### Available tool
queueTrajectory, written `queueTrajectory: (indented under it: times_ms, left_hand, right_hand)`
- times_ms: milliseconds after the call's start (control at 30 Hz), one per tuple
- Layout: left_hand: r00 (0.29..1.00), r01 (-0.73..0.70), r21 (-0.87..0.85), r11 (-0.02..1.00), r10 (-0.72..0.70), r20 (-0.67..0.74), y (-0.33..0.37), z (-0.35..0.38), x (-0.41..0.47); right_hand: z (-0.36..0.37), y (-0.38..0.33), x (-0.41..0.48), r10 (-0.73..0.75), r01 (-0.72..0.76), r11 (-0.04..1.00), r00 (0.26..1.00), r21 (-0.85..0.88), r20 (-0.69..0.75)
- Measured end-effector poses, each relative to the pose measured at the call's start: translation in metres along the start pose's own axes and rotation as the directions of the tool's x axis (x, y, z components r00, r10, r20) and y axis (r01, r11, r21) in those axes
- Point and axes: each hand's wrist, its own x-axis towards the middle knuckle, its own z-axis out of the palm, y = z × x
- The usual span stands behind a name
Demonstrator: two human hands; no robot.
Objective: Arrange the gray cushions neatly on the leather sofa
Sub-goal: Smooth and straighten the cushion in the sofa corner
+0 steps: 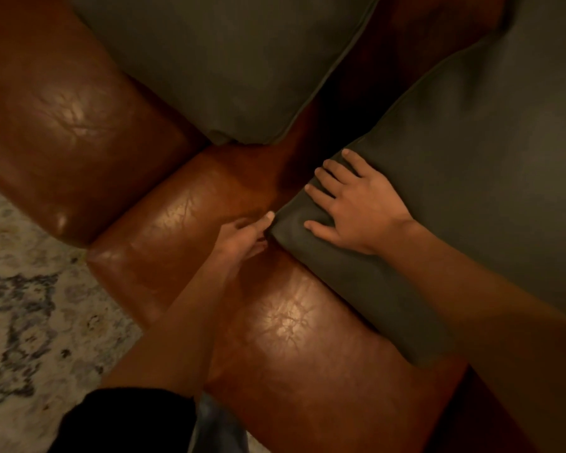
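Two gray cushions lie on the brown leather sofa (275,338). The near gray cushion (471,191) covers the right of the seat, its corner pointing left. My right hand (353,207) rests flat on that corner, fingers spread. My left hand (245,237) pinches the tip of the same corner between thumb and fingers, just above the seat. The far gray cushion (229,60) leans at the top centre, against the sofa's arm and back.
The sofa's rounded leather arm (62,125) fills the upper left. A pale patterned rug (30,305) covers the floor at the lower left. A dark sleeve and blue trouser leg (209,426) show at the bottom edge.
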Motion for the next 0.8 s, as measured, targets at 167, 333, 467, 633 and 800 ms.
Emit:
queueTrajectory:
  times_ms: [167, 333, 467, 633, 800]
  left_hand:
    - [0.994, 0.087, -0.213, 0.973, -0.098, -0.041, 0.001, 0.006, 0.001]
    - [0.983, 0.122, -0.235, 0.964, -0.150, -0.102, 0.000, 0.011, 0.006]
    - [0.985, 0.136, 0.080, 0.987, -0.126, -0.119, 0.004, 0.012, 0.001]
    - [0.924, -0.192, 0.361, 0.913, 0.292, -0.246, 0.035, 0.019, -0.010]
    - [0.751, -0.552, 0.514, 0.657, 0.659, -0.037, 0.075, 0.038, -0.051]
  right_hand:
    - [0.001, -0.001, -0.001, 0.000, 0.000, 1.000, 1.000, -0.005, -0.015]
    - [0.001, -0.003, -0.003, 0.007, -0.007, 1.000, 1.000, 0.012, -0.020]
    - [-0.001, -0.006, -0.002, 0.020, -0.019, 1.000, 0.999, 0.022, -0.033]
    - [-0.007, -0.014, -0.008, 0.075, -0.060, 0.991, 0.988, 0.116, -0.132]
    - [-0.003, -0.014, -0.042, 0.161, -0.150, 0.987, 0.955, 0.061, -0.248]
